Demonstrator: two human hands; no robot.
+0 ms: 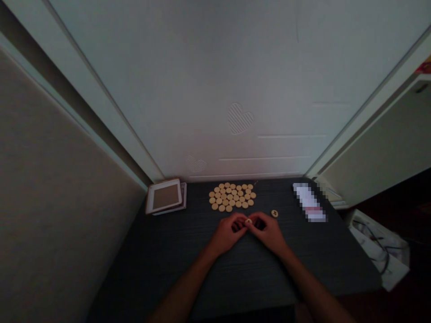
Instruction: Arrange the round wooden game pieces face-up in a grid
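My left hand (230, 232) and my right hand (266, 229) meet above the dark table, both closed on one small round wooden disc (248, 221). Thumbs and fingertips of the two hands pinch it between them; a dark mark shows on its face, too small to read. Just beyond my right hand lies a single wooden disc with a dark mark (274, 214), apart from the others. Past my hands, a cluster of several plain pale wooden discs (232, 197) lies flat in loose rows, with no marks visible on them.
The dark wood-grain table (161, 260) reaches a white panel (202, 112) with raised hearts. At the back left, a framed tray-like item (164, 196) rests on another flat item. A blurred-out white object (309, 202) lies back right. A white box with cables (380, 246) stands beyond the right edge.
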